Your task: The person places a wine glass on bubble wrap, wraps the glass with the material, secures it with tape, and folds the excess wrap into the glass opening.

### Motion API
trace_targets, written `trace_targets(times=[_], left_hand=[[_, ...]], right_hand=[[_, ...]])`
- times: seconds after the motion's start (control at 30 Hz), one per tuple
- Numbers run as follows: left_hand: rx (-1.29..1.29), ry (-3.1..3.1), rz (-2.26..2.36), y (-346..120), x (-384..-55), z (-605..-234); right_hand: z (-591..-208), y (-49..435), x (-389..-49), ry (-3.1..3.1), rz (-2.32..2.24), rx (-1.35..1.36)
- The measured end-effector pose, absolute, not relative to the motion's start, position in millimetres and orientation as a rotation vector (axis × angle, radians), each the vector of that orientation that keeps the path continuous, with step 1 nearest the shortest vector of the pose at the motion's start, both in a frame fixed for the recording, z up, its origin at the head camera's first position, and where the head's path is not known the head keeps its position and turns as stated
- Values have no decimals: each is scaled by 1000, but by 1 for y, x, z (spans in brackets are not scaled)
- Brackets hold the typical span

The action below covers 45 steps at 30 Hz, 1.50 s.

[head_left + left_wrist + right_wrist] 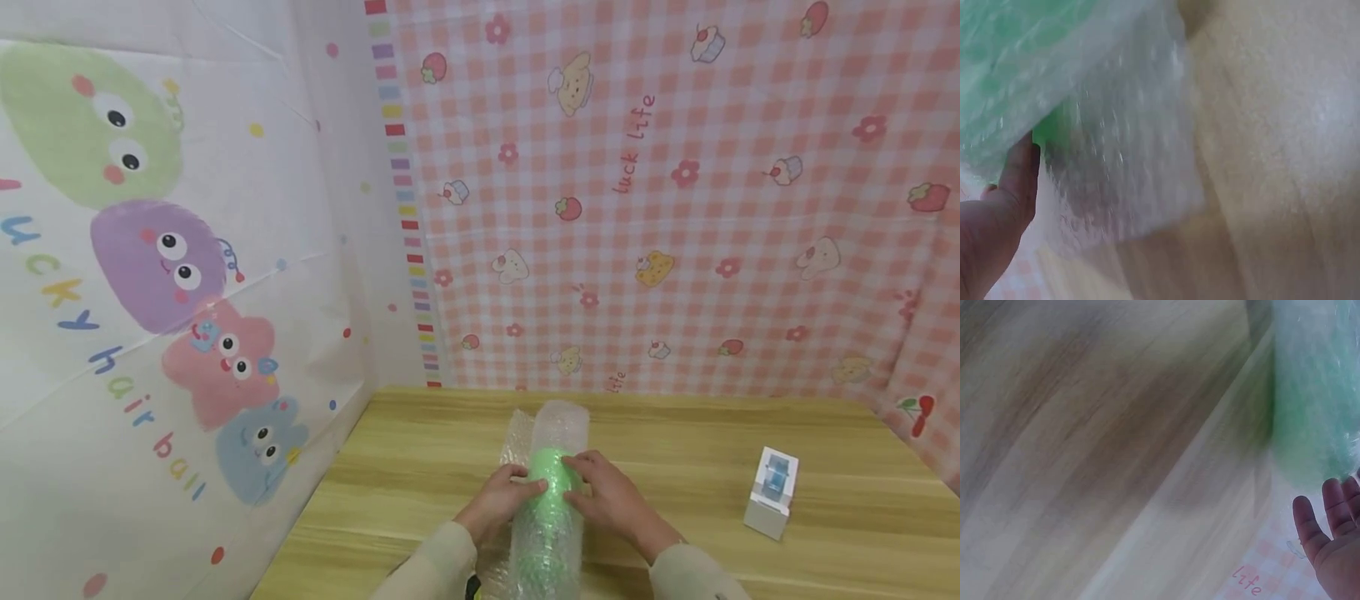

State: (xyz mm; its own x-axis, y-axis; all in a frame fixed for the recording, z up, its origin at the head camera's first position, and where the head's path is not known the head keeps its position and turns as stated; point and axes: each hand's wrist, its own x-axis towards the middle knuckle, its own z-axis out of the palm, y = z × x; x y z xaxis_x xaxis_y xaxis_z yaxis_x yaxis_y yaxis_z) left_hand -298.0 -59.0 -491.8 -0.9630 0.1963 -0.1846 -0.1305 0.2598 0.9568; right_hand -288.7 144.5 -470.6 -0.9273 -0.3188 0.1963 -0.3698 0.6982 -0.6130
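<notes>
A green cylinder-like object (pixel 553 479) lies wrapped in clear bubble wrap (pixel 558 425), forming a long roll on the table; the wrap hides its details. At the roll's left side, my left hand (pixel 504 497) holds it with the thumb on top. In the left wrist view the fingers (pixel 1019 178) of that hand reach under the edge of the wrap. From the right, my right hand (pixel 611 497) rests on the roll, fingers extended and slightly spread. The right wrist view has its fingertips (pixel 1333 490) at the green object's end. A loose wrap flap (pixel 1125 156) spreads out on the left.
A small white box (pixel 768 512) with a blue picture or window stands at the right on the wooden table (pixel 675 442). Patterned cloths hang behind the table (pixel 675 208) and along its left side (pixel 322 250). A black and yellow item (pixel 472 587) shows beside the left sleeve.
</notes>
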Motion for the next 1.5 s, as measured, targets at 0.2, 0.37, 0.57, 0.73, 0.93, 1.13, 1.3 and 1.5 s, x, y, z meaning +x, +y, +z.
trace_targets(times=[0.2, 0.37, 0.57, 0.73, 0.93, 1.13, 1.3, 1.5], left_hand=[[49, 2015, 1881, -60, -293, -500], [77, 2088, 1866, -58, -292, -497], [107, 2234, 1800, -54, -294, -492], [168, 2212, 1835, -57, -297, -490], [216, 2232, 1774, -63, -297, -487], [186, 2254, 1709, -63, -300, -483], [192, 2287, 1660, -60, -299, -483], [187, 2170, 1740, -62, -298, -486]], right_hand=[[-464, 144, -288, -2796, 982, 647], [-461, 145, -287, -2830, 972, 624], [-459, 149, -286, -2890, 1024, 542], [-461, 149, -285, -2907, 1049, 576], [-462, 147, -288, -2901, 1068, 607], [-461, 147, -290, -2885, 1098, 556], [-462, 152, -289, -2852, 1075, 634], [-464, 148, -288, -2813, 1163, 647]])
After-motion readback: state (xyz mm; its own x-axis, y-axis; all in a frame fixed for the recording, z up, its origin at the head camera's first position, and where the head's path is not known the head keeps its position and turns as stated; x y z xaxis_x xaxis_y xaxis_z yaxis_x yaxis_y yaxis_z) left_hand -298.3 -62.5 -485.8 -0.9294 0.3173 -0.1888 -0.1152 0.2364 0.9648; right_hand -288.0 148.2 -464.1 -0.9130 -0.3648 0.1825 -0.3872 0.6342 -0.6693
